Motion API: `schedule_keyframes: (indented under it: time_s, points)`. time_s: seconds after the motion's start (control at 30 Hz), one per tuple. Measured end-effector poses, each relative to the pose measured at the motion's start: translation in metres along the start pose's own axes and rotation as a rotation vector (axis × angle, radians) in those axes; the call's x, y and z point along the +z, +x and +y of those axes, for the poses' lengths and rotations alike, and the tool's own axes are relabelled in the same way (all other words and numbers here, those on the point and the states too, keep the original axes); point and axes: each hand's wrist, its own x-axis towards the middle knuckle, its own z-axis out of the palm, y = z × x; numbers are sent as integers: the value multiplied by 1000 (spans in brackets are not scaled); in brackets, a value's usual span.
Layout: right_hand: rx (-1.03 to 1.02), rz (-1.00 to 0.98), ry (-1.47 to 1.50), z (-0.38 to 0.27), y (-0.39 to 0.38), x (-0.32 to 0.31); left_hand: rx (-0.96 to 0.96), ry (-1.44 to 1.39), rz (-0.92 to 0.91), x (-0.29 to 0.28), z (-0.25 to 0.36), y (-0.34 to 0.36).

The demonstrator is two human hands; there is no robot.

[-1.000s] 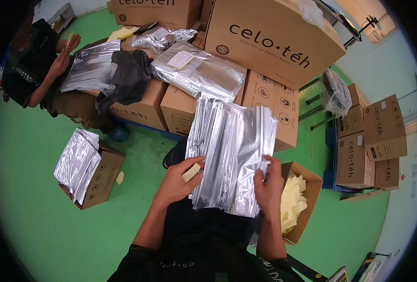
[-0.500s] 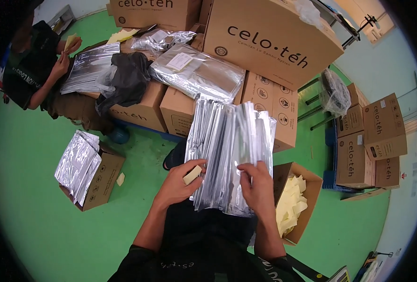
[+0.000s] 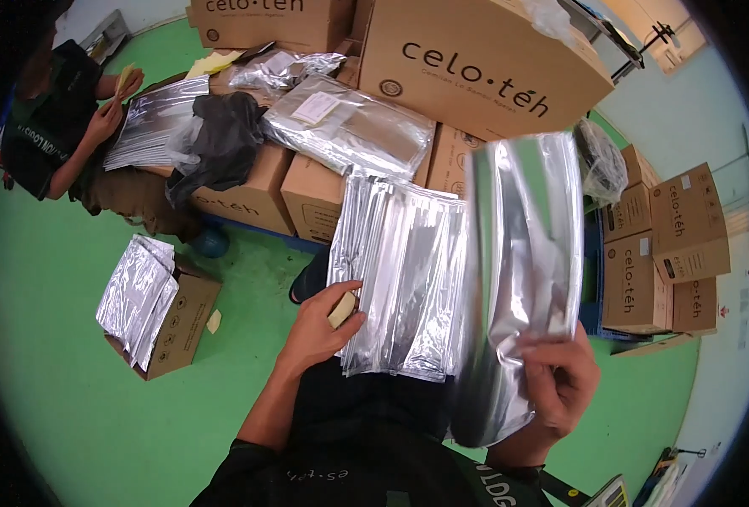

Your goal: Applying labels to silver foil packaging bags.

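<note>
Foil sheet, long glossy silver rectangle, now lifted rightward off glossy silver foil stack over lap; parted from the rest. Grasped low in right hand. In left hand: small pale-yellow strip, pinched at stack's left edge.

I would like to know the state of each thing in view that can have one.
Left hand, closed on a small yellow piece
Right hand, gripping the silver sheet
Silver sheet, held up, creased
Silver stack, overlapping, loosely spread
Floor carton, open, silver contents above its rim
Black plastic bag, crumpled
Large silver package, lying, labelled
Right-side cartons, stacked
Co-worker's hands, holding yellow paper
</note>
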Motion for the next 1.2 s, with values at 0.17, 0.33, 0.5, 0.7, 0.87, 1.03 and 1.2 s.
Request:
schedule_keyframes:
  time_s: [0.17,0.33,0.5,0.7,0.87,1.03,1.2]
  points:
    - [375,226,346,22,-3,22,67,54,44,0,-8,-3]
    - [589,104,149,124,-40,77,24,31,67,4,-9,-1]
    - [460,64,-402,125,-49,98,-15,1,82,5,-16,-2]
    - [380,-101,-717,122,-39,101,21,47,108,8,-8,-2]
    - [369,39,-699,101,-41,99,61,-69,234,1,30,-19]
    - [-47,-215,-299,44,-29,96,-155,-910,-308,2,47,-13]
    - [-165,-494,-421,38,-18,109,-437,-1039,-406,41,32,-13]
